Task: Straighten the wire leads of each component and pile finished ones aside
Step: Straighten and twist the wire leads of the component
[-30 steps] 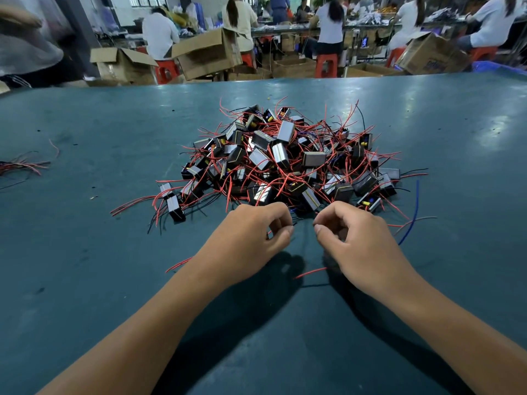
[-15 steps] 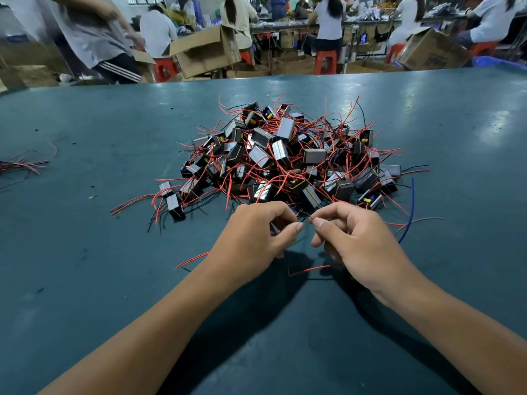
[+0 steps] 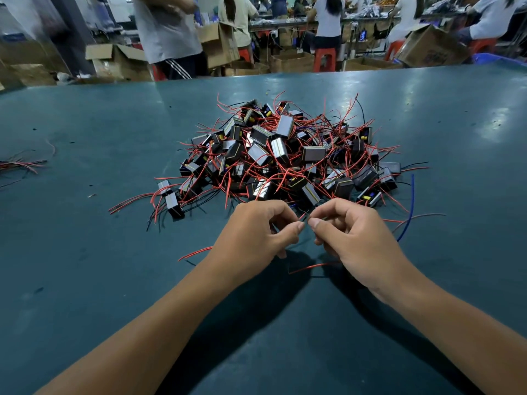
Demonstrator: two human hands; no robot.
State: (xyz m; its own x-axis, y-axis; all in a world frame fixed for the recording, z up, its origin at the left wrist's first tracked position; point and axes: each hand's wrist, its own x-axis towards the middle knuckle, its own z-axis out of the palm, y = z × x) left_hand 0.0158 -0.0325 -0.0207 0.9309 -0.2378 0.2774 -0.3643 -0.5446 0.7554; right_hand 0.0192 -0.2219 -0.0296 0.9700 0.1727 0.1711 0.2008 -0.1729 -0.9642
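**Pinching a lead at the near edge of the heap**

Working just in front of the unsorted heap (image 3: 288,155) of small black components and tangled red and black leads, the left hand (image 3: 256,232) and the right hand (image 3: 353,235) are curled nearly closed, thumb and forefinger tips almost meeting over the green table (image 3: 85,280). A thin wire appears to run between the two pinches, though it is too fine to follow. Whether the left palm hides a component body cannot be told. A red lead (image 3: 313,266) trails out under the right hand, and another red lead (image 3: 195,252) shows past the left wrist; both likely belong to the piece in hand.

The step looks like drawing one lead straight between the fingers.

- Pulling too hard could kink the wire or strain it where it enters the body.
- The heap lies just beyond the knuckles, so stray leads may snag the one being drawn and drag neighbours along.
- A loose blue wire (image 3: 409,212) curves near the right hand and could catch on it.
- Far left lies a small bundle of wires (image 3: 20,163), perhaps the finished pile; the long reach across risks bending the leads again.
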